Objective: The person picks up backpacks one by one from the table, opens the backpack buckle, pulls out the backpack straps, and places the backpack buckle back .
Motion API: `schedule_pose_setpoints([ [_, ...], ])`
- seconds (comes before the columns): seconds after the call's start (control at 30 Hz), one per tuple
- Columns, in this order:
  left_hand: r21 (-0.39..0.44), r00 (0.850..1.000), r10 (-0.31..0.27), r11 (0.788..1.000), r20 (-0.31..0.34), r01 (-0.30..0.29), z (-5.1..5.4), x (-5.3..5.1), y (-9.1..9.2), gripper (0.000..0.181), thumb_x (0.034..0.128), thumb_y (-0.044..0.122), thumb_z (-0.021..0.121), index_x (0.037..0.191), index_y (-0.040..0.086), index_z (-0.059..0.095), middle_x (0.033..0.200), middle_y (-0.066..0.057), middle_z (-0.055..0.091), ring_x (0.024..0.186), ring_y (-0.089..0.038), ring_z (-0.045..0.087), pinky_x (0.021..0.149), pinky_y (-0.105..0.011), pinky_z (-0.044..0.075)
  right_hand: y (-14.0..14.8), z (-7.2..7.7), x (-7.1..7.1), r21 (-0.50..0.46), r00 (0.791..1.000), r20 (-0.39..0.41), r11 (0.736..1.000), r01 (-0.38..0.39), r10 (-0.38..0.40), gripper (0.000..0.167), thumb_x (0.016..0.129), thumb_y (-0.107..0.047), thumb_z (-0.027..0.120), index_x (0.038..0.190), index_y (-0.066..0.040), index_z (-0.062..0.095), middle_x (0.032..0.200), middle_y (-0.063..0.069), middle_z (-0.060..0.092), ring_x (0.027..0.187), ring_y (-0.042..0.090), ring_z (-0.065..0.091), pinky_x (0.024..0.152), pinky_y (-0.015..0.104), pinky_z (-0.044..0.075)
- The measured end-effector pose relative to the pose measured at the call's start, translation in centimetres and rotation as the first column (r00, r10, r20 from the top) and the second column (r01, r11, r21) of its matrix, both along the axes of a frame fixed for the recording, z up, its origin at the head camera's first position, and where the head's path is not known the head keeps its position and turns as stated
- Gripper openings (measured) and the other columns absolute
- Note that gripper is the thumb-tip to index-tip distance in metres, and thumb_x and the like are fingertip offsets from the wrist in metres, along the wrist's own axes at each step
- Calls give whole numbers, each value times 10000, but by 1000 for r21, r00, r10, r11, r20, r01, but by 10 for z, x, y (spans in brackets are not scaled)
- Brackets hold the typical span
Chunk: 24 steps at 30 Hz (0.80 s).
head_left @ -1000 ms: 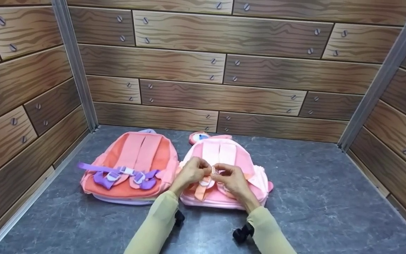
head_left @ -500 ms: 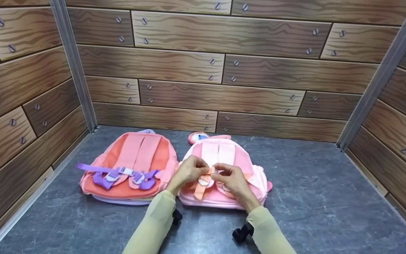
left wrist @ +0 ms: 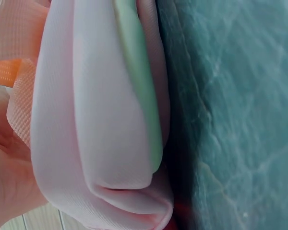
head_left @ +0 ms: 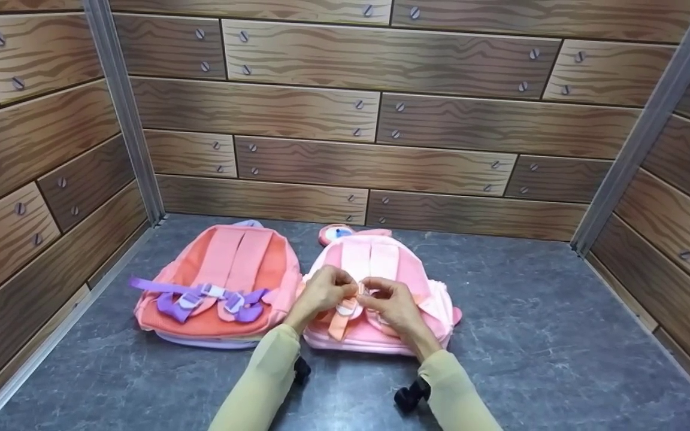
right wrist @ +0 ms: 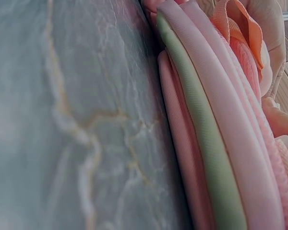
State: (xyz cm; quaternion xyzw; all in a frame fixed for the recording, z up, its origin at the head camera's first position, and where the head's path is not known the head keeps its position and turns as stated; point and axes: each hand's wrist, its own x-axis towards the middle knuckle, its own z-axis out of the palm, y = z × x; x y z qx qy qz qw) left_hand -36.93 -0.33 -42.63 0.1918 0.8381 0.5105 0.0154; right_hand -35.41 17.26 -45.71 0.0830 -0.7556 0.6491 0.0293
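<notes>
A pink backpack (head_left: pixel 375 341) lies with its shoulder straps facing up. Over its middle, both hands meet at a small pale buckle (head_left: pixel 362 288), largely covered by the fingers. The left hand (head_left: pixel 323 292) pinches its left side by the orange webbing, while the right hand (head_left: pixel 398 304) pinches the right side between thumb and fingers. Below the left fingers hangs an orange strap end (head_left: pixel 339 328). Whether the buckle halves are joined cannot be made out. In the left wrist view, the backpack's pale side (left wrist: pixel 110 120) hides most of the hand; the right wrist view shows its green-striped edge (right wrist: pixel 201 129).
A coral backpack (head_left: pixel 171 323) with purple straps (head_left: pixel 172 306) and a white buckle (head_left: pixel 216 291) lies close on the left. A plush piece with an eye (head_left: pixel 338 233) sticks out behind the pink backpack. Wood-patterned walls (head_left: pixel 303 114) enclose the dark marbled tabletop (head_left: pixel 536 335).
Both hands stay at the buckle, with only slight finger movement in the left hand. The backpacks keep their places; the head view shifts a little.
</notes>
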Motion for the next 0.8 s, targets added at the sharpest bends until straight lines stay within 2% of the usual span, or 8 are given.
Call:
schedule_pose_setpoints([
  [0.2, 6, 1000, 2, 1000, -3, -2, -1, 0, 0, 118, 906, 69, 638, 863, 13, 732, 716, 29, 614, 596, -68, 498, 547, -188, 414, -1, 0, -1, 36, 1000, -28, 999, 8, -7, 331, 795, -8, 760, 1111, 39, 673, 1071, 137, 670, 810, 157, 578, 679, 215, 474],
  [0.33, 15, 1000, 5, 1000, -1, -5, 0, 1, 1, 114, 904, 70, 642, 867, 12, 733, 707, 44, 594, 603, -65, 493, 549, -185, 405, -1, 1, 1, 26, 999, -26, 999, 25, -25, 341, 778, -16, 781, 1107, 9, 694, 1052, 108, 670, 793, 131, 579, 656, 206, 471],
  [0.47, 11, 1000, 4, 1000, 4, -4, 0, 0, 1, 109, 902, 92, 660, 868, 24, 738, 703, 57, 588, 616, -61, 491, 561, -186, 397, -1, 1, 1, 1, 999, -12, 999, 39, -39, 342, 768, -22, 795, 1098, -5, 708, 929, 71, 675, 746, 106, 584, 618, 198, 472],
  [0.57, 8, 1000, 4, 1000, -19, -4, 1, -2, -1, 93, 881, 90, 684, 871, 24, 749, 724, 29, 640, 639, -59, 505, 590, -193, 412, -1, 1, 1, -8, 999, -7, 999, 43, -43, 339, 773, -33, 794, 1101, -10, 711, 858, 48, 671, 730, 99, 595, 617, 203, 489],
  [0.7, -14, 998, 23, 1000, -60, -24, 1, -3, -3, 74, 859, 93, 710, 873, 47, 766, 779, -15, 710, 667, -56, 523, 627, -203, 427, 0, 2, 1, -4, 999, -10, 999, 51, -51, 339, 778, -49, 795, 1107, -21, 717, 844, 32, 666, 737, 103, 602, 629, 207, 506],
  [0.8, -34, 997, 21, 999, -72, -24, 1, -3, -3, 81, 874, 107, 698, 868, 62, 766, 763, 0, 696, 647, -57, 514, 609, -205, 421, 0, 2, 1, -3, 998, -26, 998, 55, -55, 339, 775, -53, 800, 1102, -15, 720, 816, 29, 662, 722, 96, 594, 616, 198, 497],
])
